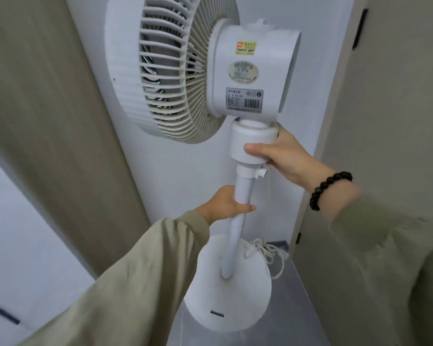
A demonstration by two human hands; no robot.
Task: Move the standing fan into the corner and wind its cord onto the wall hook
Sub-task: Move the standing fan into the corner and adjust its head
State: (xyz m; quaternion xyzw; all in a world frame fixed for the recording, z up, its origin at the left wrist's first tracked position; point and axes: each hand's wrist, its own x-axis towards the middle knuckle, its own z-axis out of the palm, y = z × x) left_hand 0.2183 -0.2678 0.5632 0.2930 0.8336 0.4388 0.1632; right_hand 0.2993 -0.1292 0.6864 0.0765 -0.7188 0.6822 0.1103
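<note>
White fan (248,71) upright; left hand (225,203) grips pole (244,187), right hand (285,156) collar (254,138); cord (263,248) seemingly bundled.

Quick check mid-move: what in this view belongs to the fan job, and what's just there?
Job:
- standing fan
- cord, bunched by the base
- left hand, gripping the pole
- right hand, gripping the collar under the head
- no wall hook in view

Just there:
- beige panel, left
- door, right
- bead bracelet
- floor
</note>
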